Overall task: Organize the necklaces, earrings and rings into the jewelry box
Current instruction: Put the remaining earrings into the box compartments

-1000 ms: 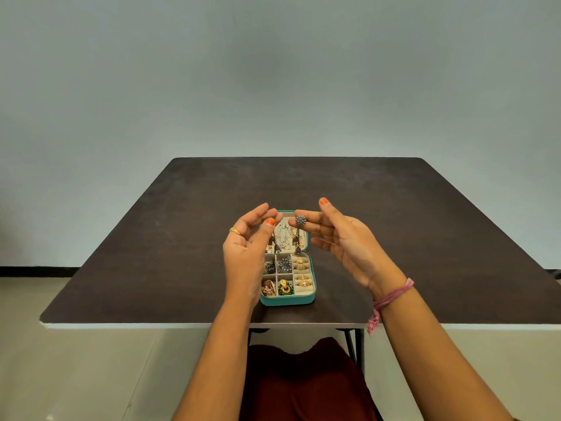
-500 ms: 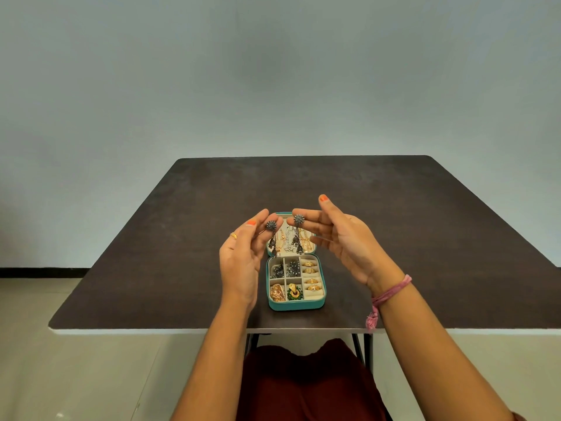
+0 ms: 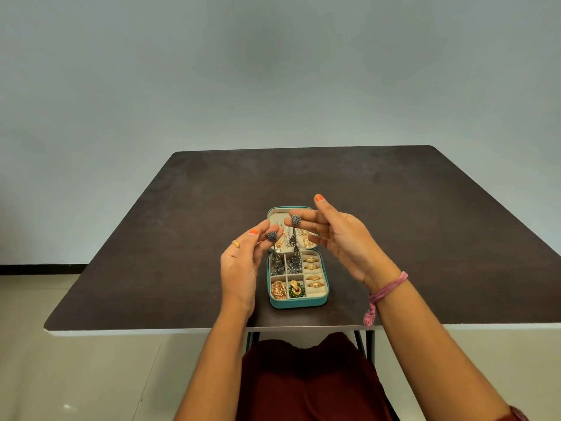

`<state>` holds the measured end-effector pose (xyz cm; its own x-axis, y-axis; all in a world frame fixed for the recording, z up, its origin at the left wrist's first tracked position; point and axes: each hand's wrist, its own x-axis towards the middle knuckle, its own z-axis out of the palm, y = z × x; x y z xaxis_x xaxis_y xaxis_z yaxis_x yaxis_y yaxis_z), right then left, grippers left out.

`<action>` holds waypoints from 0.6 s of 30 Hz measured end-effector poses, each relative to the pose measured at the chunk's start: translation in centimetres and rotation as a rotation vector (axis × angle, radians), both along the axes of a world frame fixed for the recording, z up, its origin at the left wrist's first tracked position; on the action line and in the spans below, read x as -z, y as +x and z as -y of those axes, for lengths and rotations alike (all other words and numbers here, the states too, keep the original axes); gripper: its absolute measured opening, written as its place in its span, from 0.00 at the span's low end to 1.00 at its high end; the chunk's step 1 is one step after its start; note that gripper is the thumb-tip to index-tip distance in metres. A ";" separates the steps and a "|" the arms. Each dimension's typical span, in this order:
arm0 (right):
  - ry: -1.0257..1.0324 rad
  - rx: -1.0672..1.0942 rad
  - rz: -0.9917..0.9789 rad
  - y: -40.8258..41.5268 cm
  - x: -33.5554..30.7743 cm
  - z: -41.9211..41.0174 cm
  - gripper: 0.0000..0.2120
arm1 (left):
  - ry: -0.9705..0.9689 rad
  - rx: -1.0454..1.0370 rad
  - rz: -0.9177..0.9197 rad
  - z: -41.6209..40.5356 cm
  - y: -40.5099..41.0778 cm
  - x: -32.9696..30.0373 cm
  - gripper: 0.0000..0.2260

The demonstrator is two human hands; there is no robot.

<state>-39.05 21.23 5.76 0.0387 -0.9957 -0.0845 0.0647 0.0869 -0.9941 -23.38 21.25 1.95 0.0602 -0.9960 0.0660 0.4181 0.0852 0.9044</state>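
- Holding one dark silver earring each, both hands hover above the open jewelry box (image 3: 297, 302); left hand (image 3: 239, 268) pinches the left earring (image 3: 272, 236) by its round stud top between thumb and fingertips; right hand (image 3: 343, 238) pinches the right earring (image 3: 295, 220) the same way, other fingers spread straight
- Both earrings hang free with a long dangle below the stud; they look light, stiff at the stud, loose and swingy in the drop; likely to snag on chains or on each other; best held at the stud head as now, not by the dangle
- Box sits near the table's (image 3: 151, 238) front edge, about mid-width; teal shell, cream lining, lid laid flat toward the far edge
- Tray compartments: gold rings (image 3: 312, 268) in the slotted roll at the right side; dark silver pieces (image 3: 285, 265) in the upper cells; gold piece (image 3: 278, 289) lower left; green-and-gold piece (image 3: 295, 289) lower middle
- Necklaces (image 3: 303, 240) lie in the lid, thin chains, tangle-prone, partly hidden behind the hands
- Small pieces look slippery and easy to drop; judgement: lower the dangle in first, then release the stud
- No brand, label or readable writing anywhere
- Pink thread band (image 3: 385, 291) on right wrist; gold band (image 3: 236, 244) worn on a left finger
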 end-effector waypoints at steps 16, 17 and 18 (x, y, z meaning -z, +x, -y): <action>-0.012 -0.024 0.018 0.1 0.7 0.3 0.22 | 0.106 0.006 0.148 0.6 0.1 3.0 0.09; -0.011 -0.025 0.012 0.1 0.8 0.4 0.21 | 0.110 0.005 0.164 0.6 0.1 3.1 0.09; -0.011 -0.027 0.006 0.1 0.9 0.4 0.21 | 0.111 0.004 0.184 0.7 0.1 3.2 0.09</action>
